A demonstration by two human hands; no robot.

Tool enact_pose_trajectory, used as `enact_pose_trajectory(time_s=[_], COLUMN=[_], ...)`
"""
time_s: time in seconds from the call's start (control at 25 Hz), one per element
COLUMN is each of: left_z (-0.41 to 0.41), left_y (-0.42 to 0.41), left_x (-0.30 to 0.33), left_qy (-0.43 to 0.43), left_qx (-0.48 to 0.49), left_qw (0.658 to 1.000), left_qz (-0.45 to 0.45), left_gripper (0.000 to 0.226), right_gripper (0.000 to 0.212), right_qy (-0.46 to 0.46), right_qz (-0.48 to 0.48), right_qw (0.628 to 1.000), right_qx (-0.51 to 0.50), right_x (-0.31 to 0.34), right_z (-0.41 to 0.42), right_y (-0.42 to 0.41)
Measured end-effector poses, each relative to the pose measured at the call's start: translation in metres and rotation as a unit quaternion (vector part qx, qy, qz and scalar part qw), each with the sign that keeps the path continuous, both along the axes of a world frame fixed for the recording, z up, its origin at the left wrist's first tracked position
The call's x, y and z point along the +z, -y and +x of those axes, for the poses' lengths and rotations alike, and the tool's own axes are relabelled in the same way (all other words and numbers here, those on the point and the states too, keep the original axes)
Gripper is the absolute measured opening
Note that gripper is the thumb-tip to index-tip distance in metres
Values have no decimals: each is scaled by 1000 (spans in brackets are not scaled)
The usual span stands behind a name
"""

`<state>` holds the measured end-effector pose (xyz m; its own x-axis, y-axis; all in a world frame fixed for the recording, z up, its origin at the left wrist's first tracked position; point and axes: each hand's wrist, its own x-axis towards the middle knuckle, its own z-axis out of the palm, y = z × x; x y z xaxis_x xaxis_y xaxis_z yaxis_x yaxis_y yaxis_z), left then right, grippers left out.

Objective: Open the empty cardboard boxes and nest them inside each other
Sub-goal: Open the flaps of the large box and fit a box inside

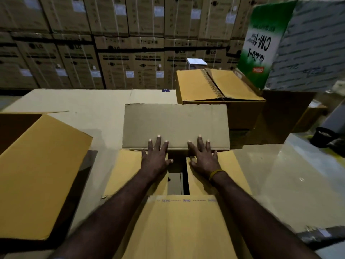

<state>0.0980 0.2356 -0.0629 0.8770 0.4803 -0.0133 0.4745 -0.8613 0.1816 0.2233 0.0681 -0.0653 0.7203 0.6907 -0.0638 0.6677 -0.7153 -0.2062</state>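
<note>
A yellow-brown cardboard box [128, 172] stands right in front of me with its top flaps spread. Its far flap [175, 122] stands up, grey-brown inside. My left hand [155, 156] lies flat with straight fingers on the left side flap, fingertips against the far flap's base. My right hand [202, 156] lies flat the same way on the right side flap [231, 171]. A dark gap between the side flaps shows the box's inside. The near flap [179, 221], printed "TAPING", slopes toward me. A larger open box [37, 165] lies at my left.
A third box [214, 86] with loosely shut flaps stands at the back right, beside a green and white printed carton [261, 42]. Flat cardboard sheets [89, 105] cover the floor ahead. A wall of stacked appliance cartons [112, 43] fills the background. Shiny floor [280, 174] lies to the right.
</note>
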Motion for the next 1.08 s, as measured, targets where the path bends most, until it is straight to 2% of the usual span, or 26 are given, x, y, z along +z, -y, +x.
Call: enact_pose_trajectory(time_s=[0.16,0.28,0.36,0.44,0.56,0.72,0.8,0.92,1.08], left_z=[-4,-18,-35,-56,-89,-130,-145,-164,-191], left_y=[0,3,11,23,43,73,85,100,120], left_x=[4,13,17,20,28,43,54,78,115], left_qy=[12,42,62,60,19,-24,-2,63,169], left_qx=[-4,2,3,-1,-26,-75,-84,-92,-78], left_qw=[1000,998,996,994,993,992,992,993,982], left_qz=[-24,-49,-66,-89,-113,-101,-94,-34,24], left_gripper=[79,74,72,73,76,77,70,62,59], right_gripper=[76,76,85,96,97,83,81,82,81], right_qy=[-40,-88,-123,-143,-99,-52,-20,66,178], right_qz=[19,50,22,-57,-138,-90,-65,-16,87], right_qw=[999,995,991,985,981,992,996,997,980], right_qx=[-3,5,39,76,93,66,57,41,30], right_x=[11,32,39,43,50,67,77,93,113], right_z=[-7,-44,-78,-110,-138,-159,-171,-190,-223], right_y=[1,14,32,52,67,73,78,88,110])
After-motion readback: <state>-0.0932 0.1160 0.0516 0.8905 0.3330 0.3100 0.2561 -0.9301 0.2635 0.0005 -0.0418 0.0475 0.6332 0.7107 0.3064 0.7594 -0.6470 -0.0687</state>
